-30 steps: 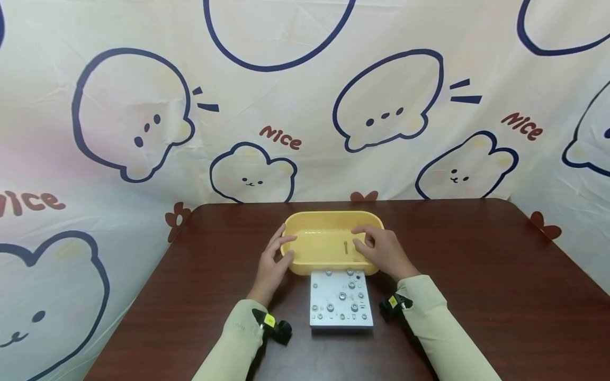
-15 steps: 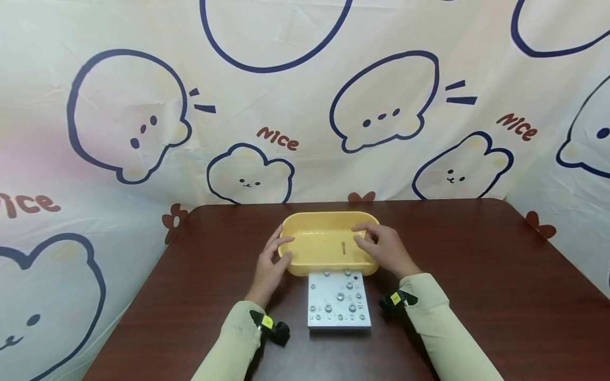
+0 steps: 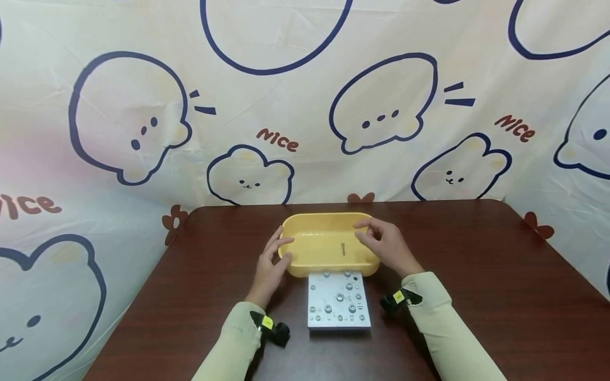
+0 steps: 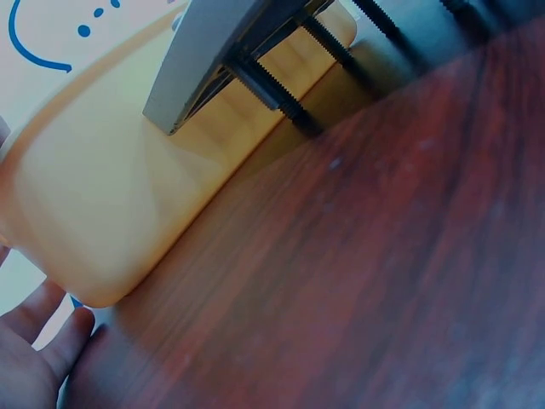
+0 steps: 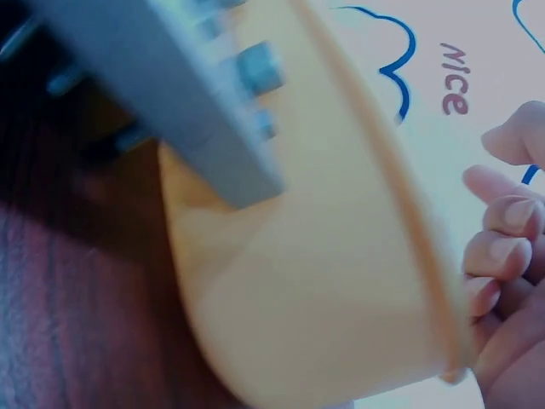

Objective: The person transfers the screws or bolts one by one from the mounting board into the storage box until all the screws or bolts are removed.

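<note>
A yellow tray [image 3: 314, 258] sits on the table with a small brass-coloured screw [image 3: 343, 249] lying on its floor. At the tray's left end my left hand [image 3: 269, 269] rests with spread fingers; its fingertips [image 4: 78, 328] are right at the tray's corner in the left wrist view. Over the tray's right end is my right hand [image 3: 387, 246], with thumb and index finger apart. In the right wrist view its other fingers [image 5: 498, 256] curl loosely beside the rim, and nothing shows between them. A silver metal plate [image 3: 333, 288] studded with several bolts stands against the tray's front.
Threaded bolt shanks [image 4: 328, 41] stick out below the plate and hold it off the dark wood table [image 3: 214, 254]. A printed cloth [image 3: 314, 174] hangs behind the table and along its sides. Black wrist cameras [image 3: 276, 332] sit on both sleeves.
My right hand has shifted slightly to the right relative to the tray. The left hand, the screw and the plate keep their places; the head view has drifted a little.
</note>
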`<move>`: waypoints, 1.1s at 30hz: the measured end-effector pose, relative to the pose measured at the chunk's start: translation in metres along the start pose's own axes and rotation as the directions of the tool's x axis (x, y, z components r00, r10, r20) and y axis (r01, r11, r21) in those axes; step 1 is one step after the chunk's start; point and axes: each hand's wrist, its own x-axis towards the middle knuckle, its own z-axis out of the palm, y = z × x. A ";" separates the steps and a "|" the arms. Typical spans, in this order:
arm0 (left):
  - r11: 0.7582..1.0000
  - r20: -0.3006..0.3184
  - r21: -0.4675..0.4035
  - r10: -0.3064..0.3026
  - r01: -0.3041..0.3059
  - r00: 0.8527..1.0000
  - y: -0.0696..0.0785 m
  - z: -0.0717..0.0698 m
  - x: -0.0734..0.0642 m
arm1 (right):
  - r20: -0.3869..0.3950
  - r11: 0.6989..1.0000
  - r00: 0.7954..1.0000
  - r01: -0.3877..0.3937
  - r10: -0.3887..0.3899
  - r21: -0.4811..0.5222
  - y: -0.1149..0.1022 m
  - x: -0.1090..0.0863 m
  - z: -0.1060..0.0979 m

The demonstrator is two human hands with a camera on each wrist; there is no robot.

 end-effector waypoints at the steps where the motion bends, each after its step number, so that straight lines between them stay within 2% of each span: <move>1: 1.000 0.000 0.003 0.003 -0.003 1.000 0.003 0.000 -0.001 | 0.004 1.000 1.000 -0.003 0.003 0.003 -0.002 0.000 -0.001; 4: 1.000 -0.004 0.004 0.007 -0.007 1.000 0.002 0.000 -0.002 | 0.036 1.000 0.999 -0.014 0.014 0.000 -0.008 0.000 -0.004; 11: 1.000 -0.005 -0.023 0.017 -0.017 1.000 -0.031 0.001 0.012 | 0.148 0.997 0.988 -0.038 0.048 -0.068 -0.023 -0.004 -0.012; 15: 0.999 -0.020 -0.014 0.034 -0.034 0.999 -0.036 0.003 0.013 | 0.223 0.992 0.973 -0.027 0.054 -0.121 -0.028 -0.007 -0.017; 20: 0.999 -0.028 -0.012 0.033 -0.033 0.999 -0.036 0.003 0.012 | 0.310 0.987 0.950 0.001 0.048 -0.158 -0.033 -0.009 -0.018; 27: 0.999 -0.016 -0.025 0.028 -0.028 0.999 -0.035 0.002 0.013 | 0.372 0.987 0.923 -0.038 0.095 -0.157 -0.037 -0.014 -0.015; 32: 1.000 -0.001 -0.021 0.005 -0.005 1.000 -0.010 0.000 0.002 | 0.393 0.985 0.914 -0.039 0.102 -0.166 -0.039 -0.020 -0.014; 33: 1.000 0.001 -0.019 -0.003 0.003 1.000 -0.009 0.000 0.002 | 0.395 0.985 0.913 -0.037 0.101 -0.168 -0.039 -0.021 -0.014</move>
